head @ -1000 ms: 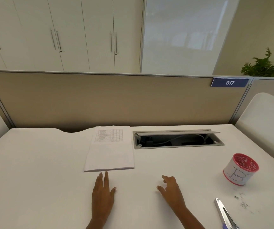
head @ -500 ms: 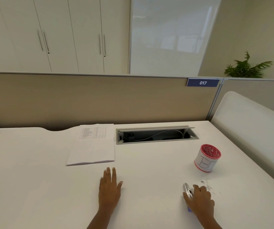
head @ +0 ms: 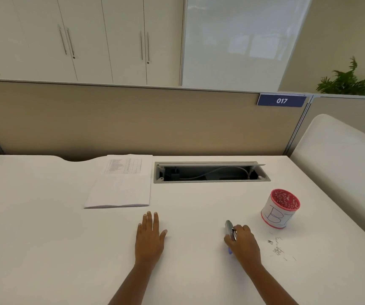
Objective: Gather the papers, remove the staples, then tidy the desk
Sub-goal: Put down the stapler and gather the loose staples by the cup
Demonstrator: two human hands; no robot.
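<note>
From the head view I see the white counter (head: 45,238) running up to a beige partition wall (head: 133,119). My left grip (head: 149,241), a bare hand, lies flat on the counter near the middle, palm down, fingers straight and close together, thumb spread a little to the side. It holds nothing.

My right grip (head: 243,244) rests on the counter further right. Its fingers are curled round a slim silver metal tool (head: 229,230), whose shiny tip pokes out ahead of the knuckles and whose bluish end shows under the hand.

The stack of white printed papers (head: 122,183) lies squared up at the far side of the counter, beyond the left grip and apart from it, just beside the open grey cable hatch (head: 210,172).

A small scatter of loose dark staples (head: 277,248) lies on the counter just right of the right grip. Beyond them stands an upright red round cup with a white paper wrap marked "B" (head: 281,209).

On the partition's top right corner sits a blue number plate reading 017 (head: 281,100). Behind it I see white cupboard doors (head: 89,40) and a green leafy plant (head: 350,81).
</note>
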